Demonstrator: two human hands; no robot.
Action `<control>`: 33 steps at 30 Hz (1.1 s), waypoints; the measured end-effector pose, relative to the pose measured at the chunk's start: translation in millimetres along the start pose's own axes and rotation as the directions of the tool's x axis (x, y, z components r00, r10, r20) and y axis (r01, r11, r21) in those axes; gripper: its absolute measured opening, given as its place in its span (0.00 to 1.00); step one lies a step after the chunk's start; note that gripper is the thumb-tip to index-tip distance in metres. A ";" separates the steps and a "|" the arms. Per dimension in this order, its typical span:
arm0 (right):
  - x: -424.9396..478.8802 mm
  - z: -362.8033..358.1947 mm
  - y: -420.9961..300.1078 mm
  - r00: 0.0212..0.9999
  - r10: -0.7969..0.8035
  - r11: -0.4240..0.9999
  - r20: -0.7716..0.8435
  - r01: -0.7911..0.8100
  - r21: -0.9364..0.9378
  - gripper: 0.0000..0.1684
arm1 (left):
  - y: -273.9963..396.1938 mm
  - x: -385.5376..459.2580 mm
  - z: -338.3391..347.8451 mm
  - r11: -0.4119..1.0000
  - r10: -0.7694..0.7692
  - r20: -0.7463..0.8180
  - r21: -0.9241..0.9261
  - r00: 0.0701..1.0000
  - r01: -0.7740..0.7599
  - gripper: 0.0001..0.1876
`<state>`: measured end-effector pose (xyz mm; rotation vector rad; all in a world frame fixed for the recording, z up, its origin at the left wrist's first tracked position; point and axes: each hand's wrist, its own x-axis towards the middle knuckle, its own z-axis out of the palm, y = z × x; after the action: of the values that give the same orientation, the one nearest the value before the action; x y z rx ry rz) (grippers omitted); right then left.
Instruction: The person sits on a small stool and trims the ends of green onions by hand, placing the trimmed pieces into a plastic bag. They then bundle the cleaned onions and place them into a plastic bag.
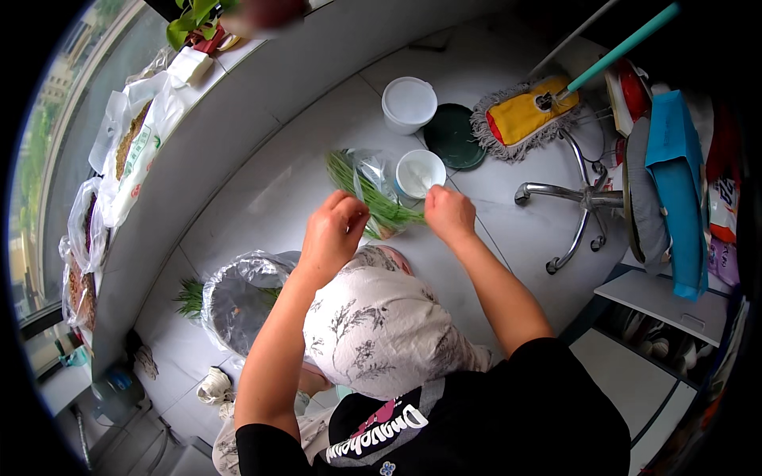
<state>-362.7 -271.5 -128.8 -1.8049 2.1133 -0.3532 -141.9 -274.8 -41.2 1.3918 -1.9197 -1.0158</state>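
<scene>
My left hand (337, 233) is raised above my knee, its fingers curled towards the thumb; whether something thin is between them cannot be told. My right hand (450, 213) is closed, its fingertips turned down, beside an open white tub (420, 174) with something pale inside. Whether it pinches anything is hidden. Between and beyond both hands, a bunch of long green stalks like chives (372, 199) lies on the floor, partly on a clear plastic bag (372, 166). Left of my knee stands a bin lined with clear plastic (238, 303), with green leaves inside and behind it.
A lidded white bucket (409, 102), a dark green round lid (455, 137) and a yellow mop head (524, 116) are ahead. A chair's chrome base (586, 196) and a drawer cabinet (661, 303) stand right. Food bags (134, 149) line the window ledge at left.
</scene>
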 end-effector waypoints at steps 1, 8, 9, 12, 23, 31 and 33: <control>7.6 -6.1 1.4 0.999 0.032 0.997 -0.011 -0.031 0.075 0.10 | 2.6 -1.7 -0.7 0.991 0.062 0.026 0.116 0.998 -0.065 0.06; 45.0 -38.8 10.3 0.995 0.077 0.950 0.069 -0.094 0.298 0.11 | 12.4 -3.9 -14.1 0.730 0.322 0.394 0.476 0.861 -0.491 0.04; 46.9 -39.7 8.8 0.994 0.081 0.952 0.073 -0.099 0.291 0.12 | 8.7 -2.1 -9.4 0.700 0.339 0.420 0.485 0.842 -0.524 0.05; 50.8 -40.5 6.0 0.993 0.086 0.958 0.077 -0.104 0.267 0.12 | -2.9 4.1 6.6 0.660 0.422 0.414 0.469 0.806 -0.586 0.08; 41.2 -26.3 8.6 0.964 0.221 0.773 0.146 -0.264 0.577 0.20 | -11.9 10.3 40.0 0.693 0.398 0.403 0.457 0.824 -0.558 0.03; 7.1 -10.4 27.5 0.917 0.216 0.914 0.336 -0.311 0.261 0.20 | -19.4 8.3 40.3 0.801 0.336 0.367 0.372 0.867 -0.468 0.04; 6.0 -5.5 32.7 0.854 0.235 0.832 0.465 -0.424 0.358 0.15 | -11.6 10.9 32.4 0.855 0.280 0.420 0.299 0.863 -0.423 0.07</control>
<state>-395.4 -272.2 -137.4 -1.0962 1.8152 -0.3105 -164.6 -279.1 -68.8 1.0088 -2.6512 -0.7760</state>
